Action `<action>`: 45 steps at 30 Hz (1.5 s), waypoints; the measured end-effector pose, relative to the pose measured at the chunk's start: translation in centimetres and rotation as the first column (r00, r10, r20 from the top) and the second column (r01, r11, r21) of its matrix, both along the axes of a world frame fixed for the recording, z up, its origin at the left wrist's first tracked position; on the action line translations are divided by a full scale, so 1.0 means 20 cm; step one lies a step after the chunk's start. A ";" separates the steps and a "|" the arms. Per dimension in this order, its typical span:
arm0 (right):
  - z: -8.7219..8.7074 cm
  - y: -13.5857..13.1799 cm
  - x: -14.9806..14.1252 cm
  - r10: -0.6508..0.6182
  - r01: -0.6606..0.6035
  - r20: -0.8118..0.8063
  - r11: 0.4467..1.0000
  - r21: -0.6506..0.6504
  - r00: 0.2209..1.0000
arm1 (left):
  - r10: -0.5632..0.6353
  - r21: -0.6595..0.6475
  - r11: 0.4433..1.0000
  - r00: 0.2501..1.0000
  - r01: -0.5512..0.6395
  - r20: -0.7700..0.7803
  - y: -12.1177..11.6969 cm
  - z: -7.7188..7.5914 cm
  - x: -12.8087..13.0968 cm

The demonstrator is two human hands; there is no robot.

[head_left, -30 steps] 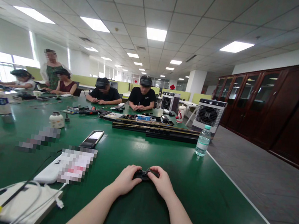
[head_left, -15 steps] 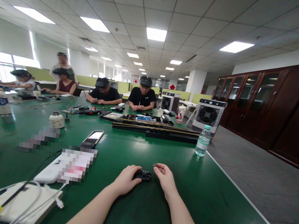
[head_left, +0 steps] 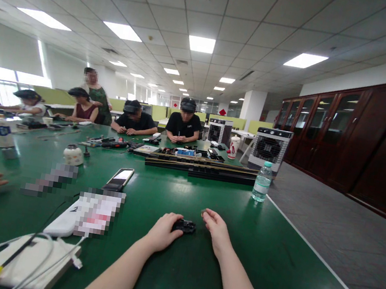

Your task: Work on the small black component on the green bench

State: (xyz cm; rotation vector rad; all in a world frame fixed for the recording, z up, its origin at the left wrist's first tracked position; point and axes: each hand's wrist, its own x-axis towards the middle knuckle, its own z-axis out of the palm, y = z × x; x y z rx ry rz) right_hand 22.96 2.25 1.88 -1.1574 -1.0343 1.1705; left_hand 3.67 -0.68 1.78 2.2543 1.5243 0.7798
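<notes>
Through the head view, my only feed, I see the left hand (head_left: pixel 164 232) on the green table (head_left: pixel 184 197), thumb and fingers closed on the left end of a small black part (head_left: pixel 187 227). The part lies on the tabletop straight ahead of me, between the hands. The right hand (head_left: pixel 214 227) is apart from it, fingertips pinched together on a tiny piece (head_left: pixel 203 212) too small for me to identify.

Of the containers, the clear bottle (head_left: pixel 262 182) stands upright, capped, with clear liquid inside. I can't tell what is in the squat white jar (head_left: pixel 73 155), the blue-labelled bottle (head_left: pixel 1 133) or the white-and-red tumbler (head_left: pixel 233 147), all upright.
</notes>
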 end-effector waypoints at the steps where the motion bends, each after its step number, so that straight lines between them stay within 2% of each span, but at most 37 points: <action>1: 0.01 0.00 0.00 0.011 -0.011 0.007 1.000 -0.002 1.000 | 0.001 0.000 1.000 1.000 -0.001 0.001 0.00 0.00 0.00; 18: -0.01 0.01 0.01 0.035 -0.036 -0.032 0.999 -0.015 0.999 | -0.002 0.006 1.000 1.000 0.002 0.012 0.00 0.00 0.00; 26: 0.03 -0.02 0.00 0.030 -0.030 -0.008 1.000 -0.003 1.000 | 0.000 0.007 1.000 1.000 0.000 0.010 0.00 0.00 0.00; 35: 0.02 -0.03 -0.04 0.071 -0.072 0.008 0.988 0.140 0.997 | 0.001 0.008 1.000 1.000 -0.001 0.005 0.00 -0.01 0.00; 40: 0.00 -0.03 -0.05 0.119 -0.147 0.145 0.969 0.198 0.982 | 0.002 0.007 1.000 1.000 -0.002 0.001 0.00 -0.01 0.00; 45: 0.00 -0.05 -0.04 0.138 -0.239 0.383 0.943 0.230 0.913 | 0.003 0.011 1.000 1.000 -0.003 -0.004 0.00 -0.01 0.00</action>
